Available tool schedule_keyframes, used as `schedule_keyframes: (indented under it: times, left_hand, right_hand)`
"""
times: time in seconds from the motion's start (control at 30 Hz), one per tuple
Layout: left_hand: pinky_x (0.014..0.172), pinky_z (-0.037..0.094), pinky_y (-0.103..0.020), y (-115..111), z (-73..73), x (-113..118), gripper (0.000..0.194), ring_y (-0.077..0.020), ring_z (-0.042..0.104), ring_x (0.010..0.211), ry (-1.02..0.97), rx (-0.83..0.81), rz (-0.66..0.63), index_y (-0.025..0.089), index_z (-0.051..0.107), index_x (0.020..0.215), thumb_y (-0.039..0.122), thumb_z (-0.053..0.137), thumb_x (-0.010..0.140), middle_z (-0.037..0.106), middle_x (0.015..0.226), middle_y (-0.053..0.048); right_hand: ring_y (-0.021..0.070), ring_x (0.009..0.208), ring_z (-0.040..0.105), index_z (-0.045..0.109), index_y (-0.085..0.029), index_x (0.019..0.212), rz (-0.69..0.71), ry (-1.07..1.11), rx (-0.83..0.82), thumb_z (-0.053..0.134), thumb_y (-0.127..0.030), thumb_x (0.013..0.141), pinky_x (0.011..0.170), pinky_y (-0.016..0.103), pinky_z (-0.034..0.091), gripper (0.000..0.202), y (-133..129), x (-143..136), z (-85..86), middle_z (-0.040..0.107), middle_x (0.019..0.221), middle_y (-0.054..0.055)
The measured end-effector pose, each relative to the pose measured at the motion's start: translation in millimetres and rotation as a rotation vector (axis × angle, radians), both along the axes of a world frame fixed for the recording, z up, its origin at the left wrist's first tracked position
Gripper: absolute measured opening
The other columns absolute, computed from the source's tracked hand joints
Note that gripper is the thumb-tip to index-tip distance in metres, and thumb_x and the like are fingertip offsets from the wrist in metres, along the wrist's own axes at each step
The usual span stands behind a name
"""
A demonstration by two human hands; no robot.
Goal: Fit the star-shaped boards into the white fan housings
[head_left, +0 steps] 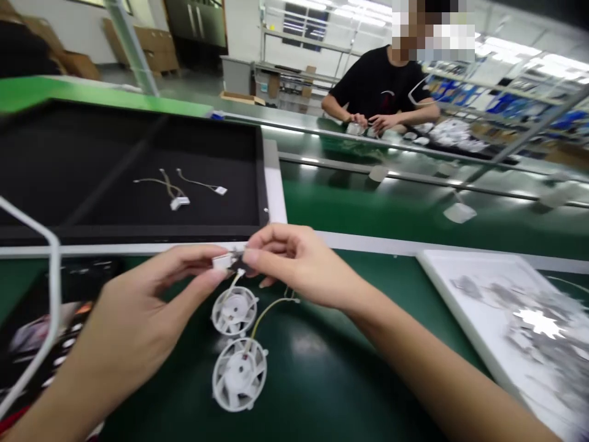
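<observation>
My left hand (142, 313) pinches a small white block (223, 262) between thumb and forefinger. Close against it, the closed fingers of my right hand (304, 264) grip a small grey part (238, 253), largely covered by my fingertips. Just below lie two round white fans with thin wires: a smaller upper fan (234, 311) and a larger lower fan (240, 373). The upper fan's wire ends in a small white plug (240, 272) near my fingers. A yellowish wire (264, 312) runs from the lower fan up towards my right hand.
Beyond my hands, a black tray (92, 166) holds a few small white parts with wires (179, 202). At right stands a white tray (442, 294) of clear-wrapped pieces. A white bent bar (55, 288) rises at left. Across the conveyor (345, 202), another person (380, 86) handles parts.
</observation>
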State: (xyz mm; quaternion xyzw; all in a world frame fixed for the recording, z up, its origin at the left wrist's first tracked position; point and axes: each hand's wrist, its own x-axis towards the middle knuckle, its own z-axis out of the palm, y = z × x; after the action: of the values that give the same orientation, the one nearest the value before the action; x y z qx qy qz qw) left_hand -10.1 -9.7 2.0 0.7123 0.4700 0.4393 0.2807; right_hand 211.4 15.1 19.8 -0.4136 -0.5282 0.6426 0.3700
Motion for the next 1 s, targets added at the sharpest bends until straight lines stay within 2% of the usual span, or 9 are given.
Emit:
schedule_keyframes:
  times: [0.1,0.17,0.3,0.5,0.7,0.77,0.9,1.0]
  left_hand:
    - [0.076,0.065,-0.014,-1.2,7.3,2.1,0.018,-0.0163,0.080,0.078,-0.025,-0.069,0.047,0.032,0.082,0.099,0.048,0.083,0.092,0.082,0.089,0.006]
    - [0.075,0.067,-0.019,-1.2,9.3,4.9,0.018,-0.0181,0.080,0.076,-0.075,-0.152,0.051,0.029,0.081,0.097,0.046,0.081,0.091,0.082,0.087,0.003]
    - [0.075,0.065,-0.015,-1.4,9.0,5.8,0.011,-0.0161,0.080,0.083,-0.102,-0.185,0.049,0.030,0.081,0.096,0.039,0.082,0.089,0.083,0.094,0.003]
    - [0.089,0.064,-0.018,-3.4,3.7,4.0,0.003,-0.0156,0.078,0.101,-0.136,-0.149,-0.007,0.033,0.082,0.091,0.034,0.079,0.093,0.082,0.110,0.005]
    - [0.104,0.058,-0.019,-6.0,5.1,5.3,0.013,-0.0138,0.073,0.115,-0.125,-0.070,-0.046,0.035,0.085,0.102,0.028,0.081,0.092,0.080,0.120,0.006]
    - [0.101,0.058,-0.015,-6.4,7.0,6.0,0.013,-0.0119,0.073,0.113,-0.168,-0.068,-0.038,0.035,0.085,0.103,0.028,0.083,0.091,0.079,0.118,0.006]
    - [0.086,0.062,-0.011,-5.1,8.5,6.4,0.006,-0.0107,0.076,0.101,-0.314,-0.162,-0.050,0.028,0.085,0.091,0.023,0.083,0.091,0.079,0.109,0.004]
    - [0.085,0.064,-0.014,-4.2,8.0,5.4,0.008,-0.0115,0.077,0.095,-0.408,-0.244,-0.102,0.024,0.082,0.096,0.019,0.083,0.091,0.081,0.102,0.002]
  right_hand:
    - [0.0108,0.075,0.071,0.077,-0.016,0.084,0.005,-0.070,0.034,0.089,-0.023,0.086,0.063,0.017,0.056,0.014,0.0,0.3,1.6,0.075,0.075,-0.002]
    - [0.0098,0.073,0.071,0.077,-0.015,0.082,-0.006,-0.104,0.034,0.083,-0.018,0.091,0.061,0.015,0.057,0.011,0.0,-1.3,3.0,0.075,0.074,-0.002]
    - [0.0089,0.071,0.074,0.075,-0.014,0.083,-0.045,-0.103,-0.017,0.075,-0.015,0.098,0.059,0.015,0.059,0.015,-2.1,-5.6,6.3,0.075,0.073,-0.002]
    - [0.0092,0.071,0.076,0.075,-0.014,0.087,-0.064,-0.090,0.024,0.077,-0.016,0.096,0.058,0.013,0.061,0.009,-5.6,-5.5,6.2,0.076,0.074,-0.002]
    - [0.0100,0.071,0.077,0.077,-0.016,0.084,-0.099,0.021,0.083,0.092,-0.017,0.081,0.063,0.013,0.065,0.015,-6.9,-7.4,1.0,0.080,0.077,-0.001]
    - [0.0104,0.071,0.077,0.078,-0.017,0.083,-0.110,0.050,0.091,0.094,-0.021,0.079,0.066,0.015,0.066,0.017,-8.3,-9.7,-0.3,0.079,0.078,-0.001]
    - [0.0136,0.074,0.078,0.076,-0.019,0.083,-0.063,0.051,0.062,0.097,-0.030,0.077,0.069,0.021,0.068,0.025,-10.7,-12.7,-1.1,0.080,0.083,0.001]
    - [0.0155,0.070,0.074,0.075,-0.021,0.081,-0.065,-0.124,0.211,0.090,-0.037,0.084,0.064,0.025,0.064,0.022,-10.8,-11.1,-0.2,0.077,0.078,0.001]
